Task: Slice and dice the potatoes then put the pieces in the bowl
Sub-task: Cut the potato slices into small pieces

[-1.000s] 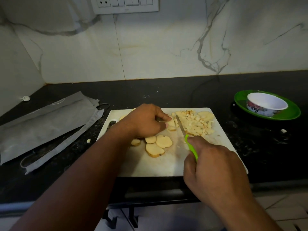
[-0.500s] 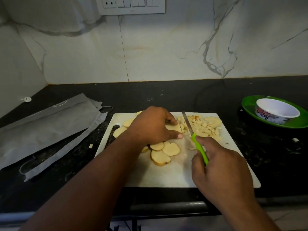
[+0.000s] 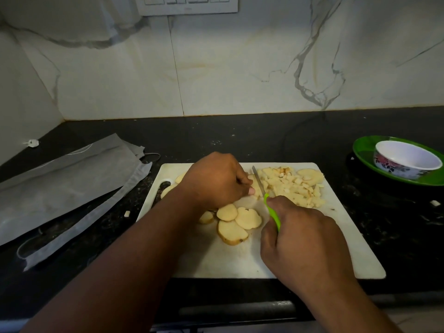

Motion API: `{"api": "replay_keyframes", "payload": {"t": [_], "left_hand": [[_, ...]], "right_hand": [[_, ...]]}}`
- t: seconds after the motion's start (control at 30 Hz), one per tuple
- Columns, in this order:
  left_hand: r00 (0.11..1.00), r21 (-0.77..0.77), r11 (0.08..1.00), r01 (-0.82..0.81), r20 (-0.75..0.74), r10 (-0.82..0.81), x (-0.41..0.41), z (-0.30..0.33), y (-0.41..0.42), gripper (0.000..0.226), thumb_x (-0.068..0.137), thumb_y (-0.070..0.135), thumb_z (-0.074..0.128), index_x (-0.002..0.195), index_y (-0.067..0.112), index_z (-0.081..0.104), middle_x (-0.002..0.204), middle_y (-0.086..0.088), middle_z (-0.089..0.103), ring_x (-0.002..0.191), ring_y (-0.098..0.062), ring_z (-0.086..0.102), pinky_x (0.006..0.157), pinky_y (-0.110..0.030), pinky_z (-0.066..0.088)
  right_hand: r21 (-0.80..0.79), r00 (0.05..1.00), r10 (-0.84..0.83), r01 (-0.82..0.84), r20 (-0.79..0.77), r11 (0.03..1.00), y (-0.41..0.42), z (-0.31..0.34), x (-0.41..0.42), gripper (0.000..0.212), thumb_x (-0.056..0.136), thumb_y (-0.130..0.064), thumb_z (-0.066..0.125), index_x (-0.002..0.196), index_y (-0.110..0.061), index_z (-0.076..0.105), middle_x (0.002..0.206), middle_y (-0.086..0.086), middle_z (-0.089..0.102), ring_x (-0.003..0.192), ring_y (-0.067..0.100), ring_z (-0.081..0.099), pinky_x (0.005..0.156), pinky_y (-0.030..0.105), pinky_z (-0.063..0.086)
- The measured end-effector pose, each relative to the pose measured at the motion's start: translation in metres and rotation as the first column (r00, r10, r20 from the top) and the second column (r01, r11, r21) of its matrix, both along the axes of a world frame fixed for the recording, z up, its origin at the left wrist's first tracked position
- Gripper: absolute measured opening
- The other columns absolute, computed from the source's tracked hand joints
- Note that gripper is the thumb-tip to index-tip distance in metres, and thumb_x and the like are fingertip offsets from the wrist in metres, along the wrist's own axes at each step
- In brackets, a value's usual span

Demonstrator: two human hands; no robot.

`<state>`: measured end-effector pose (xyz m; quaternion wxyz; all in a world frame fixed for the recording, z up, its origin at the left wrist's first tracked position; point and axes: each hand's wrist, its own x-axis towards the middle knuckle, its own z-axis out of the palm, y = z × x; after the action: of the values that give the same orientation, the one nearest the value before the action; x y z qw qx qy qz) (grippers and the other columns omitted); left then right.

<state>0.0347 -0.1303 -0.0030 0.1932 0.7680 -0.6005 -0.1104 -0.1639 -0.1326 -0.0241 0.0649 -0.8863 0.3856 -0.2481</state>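
A white cutting board [image 3: 341, 239] lies on the black counter. Round potato slices [image 3: 240, 221] lie at its middle, with more slices [image 3: 168, 189] at its left end. A heap of diced potato [image 3: 293, 186] sits at its far right. My left hand [image 3: 216, 180] curls over a potato piece beside the blade and holds it down; that piece is mostly hidden. My right hand [image 3: 305, 241] grips the green handle of a knife [image 3: 259, 182], whose blade lies against my left fingertips. A white floral bowl [image 3: 406, 159] stands empty on a green plate [image 3: 365, 150] at the right.
A grey cloth bag [image 3: 60, 183] lies flat on the counter left of the board. Small potato bits lie on the counter, one [image 3: 126, 213] left of the board, one [image 3: 434, 203] at the right. A marble wall with a switch panel [image 3: 187, 4] stands behind.
The knife blade has shifted a little left, close against my left fingertips. My left hand stays curled on the piece. The view has tilted slightly.
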Motion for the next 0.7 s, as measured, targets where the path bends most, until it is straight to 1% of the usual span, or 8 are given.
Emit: {"api": "replay_keyframes", "payload": {"t": [0.07,0.1,0.17,0.3,0.4,0.53,0.63,0.7], "left_hand": [[1.000,-0.005,1.000,-0.023,-0.010,0.023,0.000,-0.002,-0.002,0.018,0.092,0.034,0.078,0.107,0.027,0.082,0.110,0.016,0.077,0.104,-0.006,0.071,0.097,-0.035,0.059],[0.999,-0.010,0.999,-0.035,-0.021,0.035,0.000,-0.003,-0.004,0.015,0.091,0.033,0.079,0.104,0.027,0.083,0.106,0.016,0.078,0.103,-0.006,0.071,0.096,-0.035,0.059],[0.997,-0.020,0.998,-0.061,-0.044,0.060,0.000,-0.005,-0.005,0.013,0.090,0.032,0.080,0.101,0.027,0.083,0.104,0.017,0.078,0.102,-0.005,0.071,0.096,-0.036,0.060],[0.994,-0.021,0.995,-0.100,-0.035,0.099,-0.003,-0.006,-0.004,0.015,0.090,0.035,0.079,0.103,0.027,0.083,0.109,0.018,0.076,0.103,-0.005,0.070,0.097,-0.036,0.059],[0.993,-0.025,0.992,-0.121,-0.001,0.121,-0.006,-0.007,-0.004,0.016,0.092,0.037,0.077,0.104,0.028,0.083,0.111,0.016,0.077,0.103,-0.006,0.069,0.097,-0.036,0.059],[0.990,-0.033,0.990,-0.139,0.001,0.140,-0.009,-0.007,-0.003,0.021,0.092,0.040,0.077,0.107,0.028,0.083,0.112,0.015,0.077,0.104,-0.007,0.069,0.097,-0.037,0.059],[0.989,-0.049,0.988,-0.145,-0.022,0.144,-0.008,-0.009,0.000,0.019,0.090,0.041,0.079,0.105,0.030,0.083,0.112,0.016,0.077,0.105,-0.005,0.069,0.097,-0.037,0.059],[0.988,-0.067,0.987,-0.149,-0.053,0.145,-0.007,-0.011,0.001,0.016,0.089,0.040,0.080,0.101,0.031,0.084,0.111,0.017,0.077,0.106,-0.004,0.069,0.097,-0.038,0.059]], "right_hand": [[-0.018,0.999,0.014,-0.015,-0.039,1.000,0.000,0.001,0.001,0.027,0.081,-0.031,0.067,0.107,-0.026,0.069,0.064,-0.008,0.062,0.052,0.009,0.035,0.045,0.021,0.026],[-0.007,0.998,0.030,-0.031,-0.048,1.000,0.000,0.003,0.002,0.029,0.086,-0.034,0.061,0.115,-0.028,0.066,0.073,-0.008,0.065,0.057,0.010,0.039,0.050,0.024,0.033],[0.026,0.997,0.066,-0.064,-0.043,0.998,0.000,0.006,0.002,0.035,0.093,-0.036,0.052,0.127,-0.032,0.057,0.086,-0.007,0.066,0.066,0.011,0.047,0.059,0.025,0.039],[0.075,0.994,0.080,-0.074,-0.074,0.994,0.001,0.011,-0.006,0.038,0.096,-0.033,0.048,0.134,-0.034,0.049,0.097,-0.007,0.066,0.083,0.013,0.061,0.069,0.025,0.048],[0.086,0.993,0.089,-0.082,-0.079,0.993,0.008,0.010,-0.015,0.038,0.097,-0.032,0.048,0.135,-0.034,0.048,0.100,-0.007,0.066,0.086,0.013,0.062,0.071,0.025,0.049],[0.082,0.987,0.105,-0.096,-0.118,0.992,0.025,0.011,-0.033,0.043,0.096,-0.035,0.045,0.139,-0.036,0.042,0.096,-0.008,0.065,0.077,0.012,0.055,0.067,0.024,0.044],[0.054,0.989,0.078,-0.072,-0.122,0.996,0.034,0.017,-0.046,0.043,0.094,-0.039,0.044,0.137,-0.039,0.043,0.098,-0.009,0.067,0.086,0.014,0.063,0.072,0.025,0.047],[0.003,0.993,0.056,-0.056,-0.101,0.998,0.034,0.023,-0.045,0.041,0.093,-0.039,0.046,0.133,-0.038,0.050,0.093,-0.008,0.069,0.084,0.014,0.065,0.069,0.026,0.048]]}}
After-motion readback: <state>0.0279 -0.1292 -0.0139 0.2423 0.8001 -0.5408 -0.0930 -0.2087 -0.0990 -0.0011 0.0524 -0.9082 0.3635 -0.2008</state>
